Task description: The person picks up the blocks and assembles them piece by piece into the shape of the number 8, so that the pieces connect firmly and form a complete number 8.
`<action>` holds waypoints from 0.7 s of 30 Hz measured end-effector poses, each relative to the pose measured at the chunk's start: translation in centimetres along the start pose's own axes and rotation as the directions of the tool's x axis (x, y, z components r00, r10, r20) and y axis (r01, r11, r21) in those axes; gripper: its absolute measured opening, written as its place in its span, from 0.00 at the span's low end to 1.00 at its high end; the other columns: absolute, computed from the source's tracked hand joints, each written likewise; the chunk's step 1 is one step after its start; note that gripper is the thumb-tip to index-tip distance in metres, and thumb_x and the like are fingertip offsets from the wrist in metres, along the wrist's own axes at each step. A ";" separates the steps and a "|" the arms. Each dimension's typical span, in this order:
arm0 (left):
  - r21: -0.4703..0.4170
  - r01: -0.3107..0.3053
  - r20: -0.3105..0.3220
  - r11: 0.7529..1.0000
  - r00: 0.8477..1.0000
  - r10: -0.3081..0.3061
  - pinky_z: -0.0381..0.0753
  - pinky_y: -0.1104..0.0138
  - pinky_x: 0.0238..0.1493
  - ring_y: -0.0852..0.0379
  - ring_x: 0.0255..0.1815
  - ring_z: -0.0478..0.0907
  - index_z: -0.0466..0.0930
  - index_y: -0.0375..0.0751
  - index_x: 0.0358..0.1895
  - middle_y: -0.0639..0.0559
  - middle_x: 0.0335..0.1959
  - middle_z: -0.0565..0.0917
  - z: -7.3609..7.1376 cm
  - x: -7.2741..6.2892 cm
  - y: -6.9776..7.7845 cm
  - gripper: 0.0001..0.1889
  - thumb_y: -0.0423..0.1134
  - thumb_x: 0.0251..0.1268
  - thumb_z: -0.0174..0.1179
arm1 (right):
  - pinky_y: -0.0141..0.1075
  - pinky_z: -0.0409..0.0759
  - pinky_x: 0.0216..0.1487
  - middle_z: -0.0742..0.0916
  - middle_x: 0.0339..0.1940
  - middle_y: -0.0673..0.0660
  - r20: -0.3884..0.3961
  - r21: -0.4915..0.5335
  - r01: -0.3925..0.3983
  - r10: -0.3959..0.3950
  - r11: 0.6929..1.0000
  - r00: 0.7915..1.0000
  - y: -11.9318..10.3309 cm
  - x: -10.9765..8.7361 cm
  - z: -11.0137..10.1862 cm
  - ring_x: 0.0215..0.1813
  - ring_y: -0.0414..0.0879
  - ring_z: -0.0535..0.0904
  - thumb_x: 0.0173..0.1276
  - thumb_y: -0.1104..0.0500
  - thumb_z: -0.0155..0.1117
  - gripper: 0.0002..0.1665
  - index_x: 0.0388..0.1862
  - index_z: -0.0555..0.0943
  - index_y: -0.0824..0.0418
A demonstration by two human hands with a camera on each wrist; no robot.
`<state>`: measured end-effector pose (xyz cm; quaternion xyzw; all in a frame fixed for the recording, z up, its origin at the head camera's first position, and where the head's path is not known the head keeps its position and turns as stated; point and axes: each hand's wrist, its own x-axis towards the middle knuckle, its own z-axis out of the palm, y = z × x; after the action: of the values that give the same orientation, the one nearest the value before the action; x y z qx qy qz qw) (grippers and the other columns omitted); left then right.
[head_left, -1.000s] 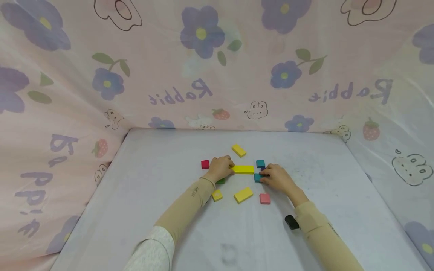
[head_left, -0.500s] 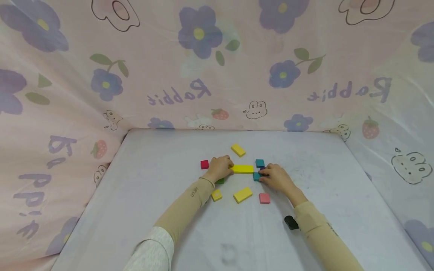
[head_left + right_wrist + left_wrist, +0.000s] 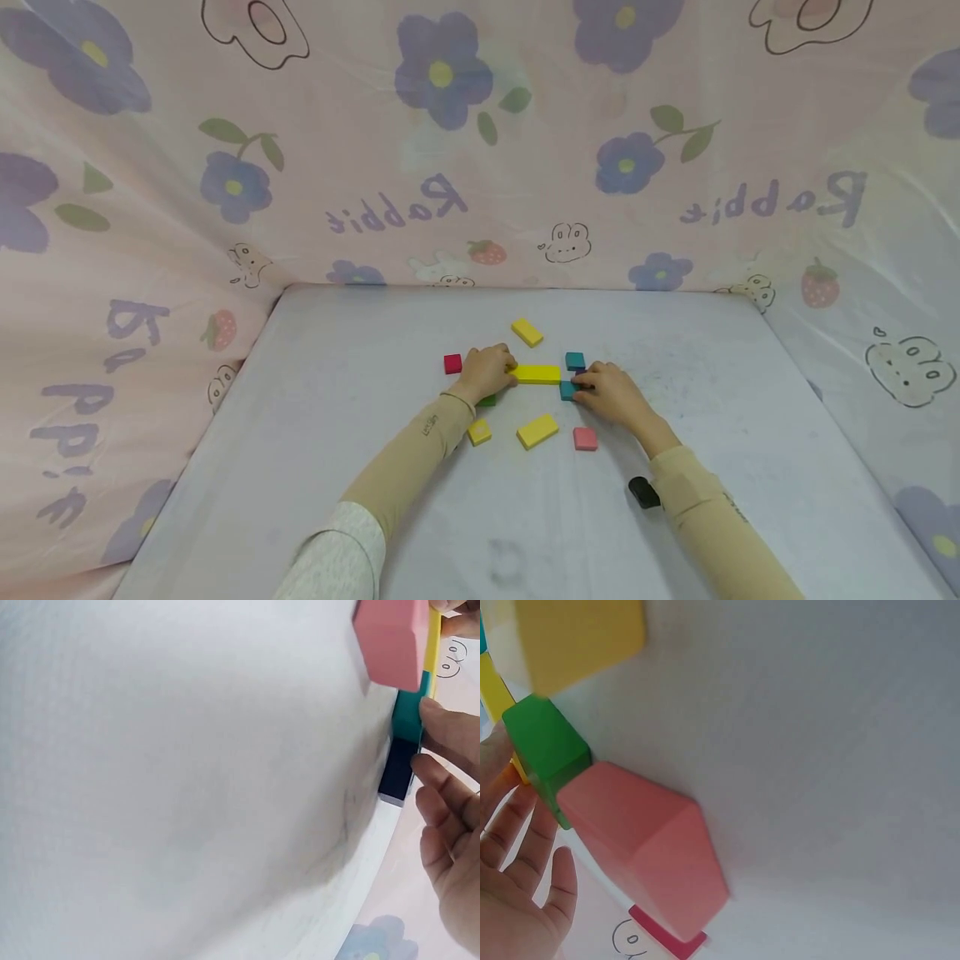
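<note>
In the head view my left hand (image 3: 486, 373) pinches the left end of a long yellow block (image 3: 537, 374) between thumb and fingers. A green block (image 3: 547, 746) sits by that hand, with a pink block (image 3: 645, 832) beside it in the left wrist view. At the yellow block's right end, my right hand (image 3: 611, 393) has thumb and index finger on a small teal block (image 3: 567, 391). The index fingertip also lies right at a dark blue block (image 3: 397, 772) adjoining the teal one. A second teal block (image 3: 575, 362) lies just behind.
Around the hands lie a red block (image 3: 453, 364), an angled yellow block (image 3: 527, 332) at the back, another yellow block (image 3: 537, 432), a small yellow block (image 3: 480, 432) and a pink block (image 3: 585, 439) in front. A black object (image 3: 643, 492) is by the right sleeve. Printed cloth surrounds the white table (image 3: 337, 350).
</note>
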<state>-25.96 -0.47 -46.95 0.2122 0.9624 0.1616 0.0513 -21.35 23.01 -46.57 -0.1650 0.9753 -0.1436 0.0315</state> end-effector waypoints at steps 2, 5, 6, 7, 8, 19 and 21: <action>-0.001 0.002 0.002 1.000 1.000 -0.002 0.70 0.62 0.46 0.57 0.43 0.78 0.83 0.48 0.49 0.55 0.44 0.82 0.0 0.0 0.0 0.17 0.47 0.56 0.64 | 0.42 0.72 0.43 0.82 0.42 0.57 -0.002 0.007 0.003 -0.003 1.000 1.000 0.0 0.0 -0.1 0.41 0.49 0.72 0.61 0.53 0.65 0.20 0.52 0.81 0.60; -0.003 0.004 0.006 1.000 1.000 -0.004 0.70 0.62 0.46 0.57 0.43 0.78 0.83 0.48 0.49 0.55 0.45 0.82 -0.1 -0.1 0.1 0.17 0.47 0.56 0.64 | 0.42 0.72 0.42 0.81 0.41 0.57 -0.003 0.036 -0.003 0.003 0.999 1.000 0.1 0.0 -0.3 0.41 0.48 0.72 0.62 0.53 0.64 0.22 0.53 0.80 0.59; -0.002 0.005 0.006 1.000 1.000 -0.005 0.70 0.62 0.46 0.57 0.43 0.78 0.83 0.48 0.49 0.56 0.45 0.82 -0.1 -0.1 0.1 0.17 0.47 0.57 0.64 | 0.42 0.72 0.42 0.81 0.41 0.57 -0.007 0.043 -0.006 0.006 0.999 1.000 0.1 0.0 -0.3 0.40 0.48 0.72 0.62 0.52 0.64 0.22 0.54 0.80 0.59; -0.004 0.007 0.006 1.000 1.000 -0.007 0.70 0.62 0.46 0.57 0.43 0.78 0.83 0.48 0.49 0.56 0.45 0.82 -0.1 -0.1 0.1 0.17 0.47 0.56 0.64 | 0.41 0.72 0.41 0.81 0.40 0.57 -0.012 0.055 -0.013 0.013 0.998 1.000 0.1 0.1 -0.4 0.40 0.48 0.72 0.63 0.52 0.63 0.22 0.54 0.80 0.59; -0.005 0.007 0.006 1.000 1.000 -0.007 0.70 0.62 0.46 0.57 0.43 0.78 0.83 0.48 0.49 0.56 0.45 0.82 0.0 -0.1 0.1 0.17 0.47 0.56 0.64 | 0.41 0.72 0.40 0.81 0.40 0.57 -0.021 0.064 -0.017 0.019 0.998 1.000 0.2 0.2 -0.5 0.39 0.48 0.71 0.63 0.52 0.63 0.22 0.54 0.80 0.59; -0.020 0.013 0.010 1.000 1.000 -0.013 0.70 0.61 0.47 0.57 0.44 0.78 0.83 0.48 0.49 0.56 0.45 0.82 0.0 0.1 0.0 0.17 0.47 0.57 0.64 | 0.47 0.75 0.44 0.80 0.43 0.65 -0.063 0.156 -0.169 0.181 0.973 0.981 1.6 2.4 -0.7 0.41 0.55 0.74 0.69 0.54 0.55 0.22 0.57 0.76 0.64; -0.026 0.016 0.013 1.000 1.000 -0.016 0.69 0.61 0.47 0.57 0.44 0.78 0.83 0.48 0.49 0.56 0.45 0.82 -0.1 0.1 0.0 0.17 0.47 0.57 0.64 | 0.47 0.75 0.44 0.79 0.43 0.66 -0.045 0.176 -0.188 0.198 0.966 0.979 2.0 2.7 -0.7 0.41 0.56 0.75 0.69 0.54 0.54 0.22 0.58 0.76 0.64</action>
<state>-26.02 -0.45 -46.89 0.2049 0.9616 0.1722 0.0613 -24.62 24.08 -46.55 -0.0614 0.9713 -0.2281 0.0288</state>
